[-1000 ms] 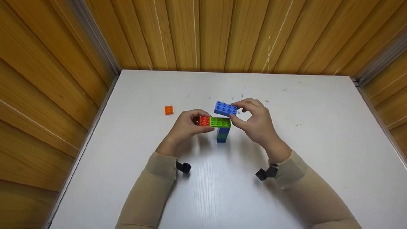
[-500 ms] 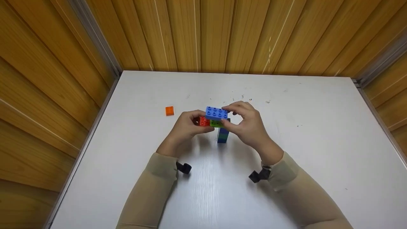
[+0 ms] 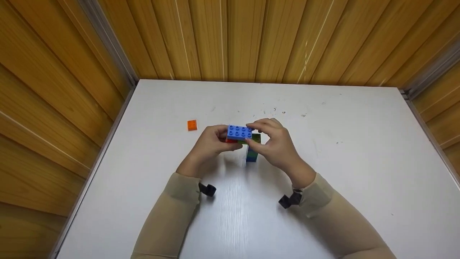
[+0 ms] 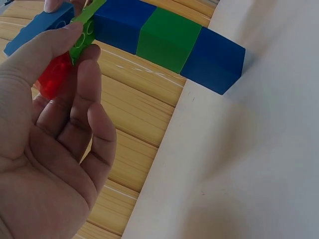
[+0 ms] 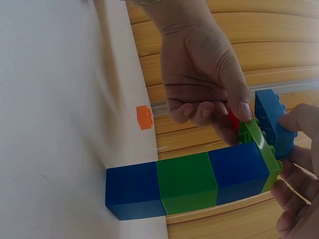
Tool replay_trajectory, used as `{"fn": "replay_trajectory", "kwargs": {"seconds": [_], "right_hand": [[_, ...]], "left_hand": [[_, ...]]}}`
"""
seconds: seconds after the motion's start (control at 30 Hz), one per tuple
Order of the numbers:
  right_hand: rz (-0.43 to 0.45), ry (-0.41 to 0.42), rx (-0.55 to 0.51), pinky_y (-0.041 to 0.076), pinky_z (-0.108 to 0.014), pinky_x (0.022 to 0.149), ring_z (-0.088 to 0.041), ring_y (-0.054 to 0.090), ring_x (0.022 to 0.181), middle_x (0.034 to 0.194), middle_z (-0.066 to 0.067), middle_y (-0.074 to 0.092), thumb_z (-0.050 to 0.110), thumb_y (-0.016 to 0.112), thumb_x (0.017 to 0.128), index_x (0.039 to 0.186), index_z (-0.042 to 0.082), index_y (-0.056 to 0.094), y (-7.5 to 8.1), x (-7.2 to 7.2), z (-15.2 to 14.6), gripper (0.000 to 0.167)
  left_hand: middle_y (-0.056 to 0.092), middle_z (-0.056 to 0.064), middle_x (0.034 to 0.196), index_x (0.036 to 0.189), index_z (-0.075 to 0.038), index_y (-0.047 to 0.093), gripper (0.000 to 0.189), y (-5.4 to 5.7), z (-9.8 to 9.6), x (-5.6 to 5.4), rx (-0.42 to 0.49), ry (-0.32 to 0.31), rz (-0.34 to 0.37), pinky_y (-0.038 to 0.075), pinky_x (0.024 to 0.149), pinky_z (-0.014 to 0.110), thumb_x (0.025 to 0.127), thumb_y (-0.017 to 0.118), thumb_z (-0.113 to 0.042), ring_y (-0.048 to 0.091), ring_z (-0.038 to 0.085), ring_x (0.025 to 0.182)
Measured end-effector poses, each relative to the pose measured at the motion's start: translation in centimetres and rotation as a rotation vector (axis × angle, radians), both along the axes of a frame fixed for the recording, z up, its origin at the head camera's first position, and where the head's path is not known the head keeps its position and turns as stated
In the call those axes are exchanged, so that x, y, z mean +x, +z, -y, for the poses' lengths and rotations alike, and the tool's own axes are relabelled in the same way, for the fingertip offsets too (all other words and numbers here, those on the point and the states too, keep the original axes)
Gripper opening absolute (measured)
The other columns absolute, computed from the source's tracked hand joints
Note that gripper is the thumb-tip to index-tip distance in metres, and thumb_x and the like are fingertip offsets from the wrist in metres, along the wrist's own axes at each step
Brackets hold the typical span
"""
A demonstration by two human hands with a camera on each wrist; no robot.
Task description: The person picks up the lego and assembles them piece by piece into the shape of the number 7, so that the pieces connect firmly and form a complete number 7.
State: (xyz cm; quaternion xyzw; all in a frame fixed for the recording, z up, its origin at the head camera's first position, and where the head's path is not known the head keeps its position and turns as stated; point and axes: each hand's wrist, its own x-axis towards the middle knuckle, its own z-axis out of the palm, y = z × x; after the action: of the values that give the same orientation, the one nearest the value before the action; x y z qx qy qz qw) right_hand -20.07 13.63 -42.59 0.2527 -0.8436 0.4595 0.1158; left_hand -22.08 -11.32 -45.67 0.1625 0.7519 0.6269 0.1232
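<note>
Gripping the red brick [image 3: 231, 141] and lime brick [image 3: 256, 138] from the left, the left hand [image 3: 213, 139] faces the right hand [image 3: 276, 144], which pinches the right end of the blue brick [image 3: 238, 132] just above them, long axis running sideways; farther off lies an orange brick [image 3: 192, 125].

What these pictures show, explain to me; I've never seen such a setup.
No machine here, just a person's bare left hand and right hand. The wide picture comes from a head-worn camera looking down; the other two from cameras on the wrists. On the white table lies an orange brick. A light-green brick tops a column of blue, green and blue blocks. The left hand grips a red brick and the light-green brick where they meet; the right hand pinches a blue brick over them.
</note>
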Motion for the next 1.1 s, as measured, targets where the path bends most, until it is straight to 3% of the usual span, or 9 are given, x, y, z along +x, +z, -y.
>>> {"fn": "replay_trajectory", "kwargs": {"seconds": [0.37,0.63,1.1], "right_hand": [[-0.075,0.029,0.090,0.054,-0.046,0.106,-0.026,0.064,0.125,0.129,-0.005,0.078,0.020,0.090,0.099,0.139,0.021,0.082,-0.5,-0.1,0.0,0.041],[-0.298,0.101,0.212,0.059,-0.050,0.114,-0.029,0.068,0.130,0.134,-0.007,0.078,0.022,0.088,0.100,0.146,0.019,0.077,-2.0,-0.8,-0.6,0.047],[-0.364,0.130,0.145,0.066,-0.050,0.106,-0.031,0.081,0.122,0.132,-0.012,0.083,0.006,0.089,0.095,0.147,0.012,0.075,-3.4,-1.0,-0.3,0.053]], "left_hand": [[0.086,0.012,0.124,0.130,-0.005,0.080,0.039,0.3,-0.1,-0.1,0.064,-0.014,0.018,0.069,0.089,0.030,0.094,0.092,-0.007,0.082,0.018,0.103],[0.085,0.012,0.124,0.131,-0.003,0.079,0.039,0.1,0.0,-0.1,0.090,-0.017,0.036,0.069,0.088,0.029,0.094,0.090,-0.003,0.080,0.018,0.101],[0.087,0.011,0.119,0.129,-0.003,0.079,0.039,0.2,0.0,0.1,0.106,-0.021,0.078,0.068,0.089,0.030,0.092,0.092,-0.005,0.081,0.019,0.096]]}}
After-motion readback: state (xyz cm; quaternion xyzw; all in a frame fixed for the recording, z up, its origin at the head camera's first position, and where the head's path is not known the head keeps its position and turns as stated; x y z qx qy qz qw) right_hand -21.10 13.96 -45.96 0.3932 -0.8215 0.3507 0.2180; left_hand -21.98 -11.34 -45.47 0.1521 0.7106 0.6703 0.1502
